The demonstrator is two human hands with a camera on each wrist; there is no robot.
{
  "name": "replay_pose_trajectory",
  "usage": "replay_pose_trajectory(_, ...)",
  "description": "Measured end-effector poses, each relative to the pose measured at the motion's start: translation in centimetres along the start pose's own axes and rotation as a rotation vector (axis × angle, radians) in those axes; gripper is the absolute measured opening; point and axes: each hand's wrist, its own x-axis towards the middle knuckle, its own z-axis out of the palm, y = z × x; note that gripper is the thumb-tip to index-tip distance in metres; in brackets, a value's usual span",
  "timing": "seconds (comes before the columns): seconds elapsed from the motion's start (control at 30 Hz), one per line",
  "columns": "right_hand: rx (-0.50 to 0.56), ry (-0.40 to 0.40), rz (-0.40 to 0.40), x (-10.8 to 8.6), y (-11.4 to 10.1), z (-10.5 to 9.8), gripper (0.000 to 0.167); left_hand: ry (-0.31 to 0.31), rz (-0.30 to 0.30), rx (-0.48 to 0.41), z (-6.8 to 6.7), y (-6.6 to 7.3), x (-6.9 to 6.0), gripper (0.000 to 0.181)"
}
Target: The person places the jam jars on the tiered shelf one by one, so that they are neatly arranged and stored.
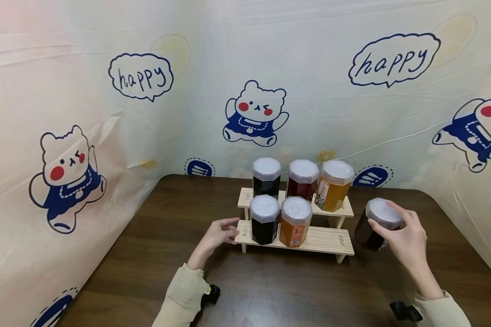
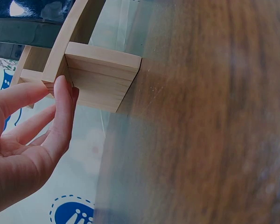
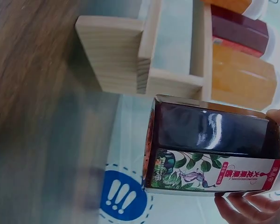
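My right hand [image 1: 409,238] grips a dark jar [image 3: 214,135] by its pale lid [image 1: 383,212], off the right end of the two-tier wooden rack. In the right wrist view the jar's side carries a printed label [image 3: 210,172] with leaves and pink lettering. At the lower step's left end, my left hand [image 1: 217,236] pinches the corner of the wooden rack [image 2: 102,65] between fingertips. On that lower step [image 1: 327,238] stand a dark jar [image 1: 264,231] and an orange jar [image 1: 293,231], the right part of the board bare.
The upper step holds a black jar [image 1: 266,184], a dark red jar [image 1: 300,186] and an amber jar [image 1: 333,193]. Everything stands on a brown wooden table [image 1: 167,204]. Behind it hangs a pale printed curtain [image 1: 311,81].
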Motion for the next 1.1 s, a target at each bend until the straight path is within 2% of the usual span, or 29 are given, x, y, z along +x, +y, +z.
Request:
replay_pose_trajectory(0.4,0.006,-0.021,-0.020,-0.7,-2.2,-0.1,0.056,-0.004,0.001,-0.008,0.0,-0.2,0.2,0.040)
replay_pose_trajectory(0.63,0.019,-0.037,-0.026,-1.2,-3.4,0.5,0.056,0.005,-0.002,-0.016,-0.4,-2.1,1.3,0.041)
replay_pose_trajectory(0.77,0.037,-0.053,-0.026,-1.5,-3.9,1.0,0.056,0.012,0.002,-0.013,-0.3,-2.7,1.6,0.041)
replay_pose_trajectory(0.97,0.059,-0.083,-0.040,-1.8,-4.3,2.0,0.056,0.008,0.000,-0.018,-0.4,-2.7,1.7,0.041)
replay_pose_trajectory(1.1,0.067,-0.085,-0.058,-1.9,-4.6,2.7,0.057,-0.001,-0.010,-0.020,-0.4,-2.3,1.5,0.041)
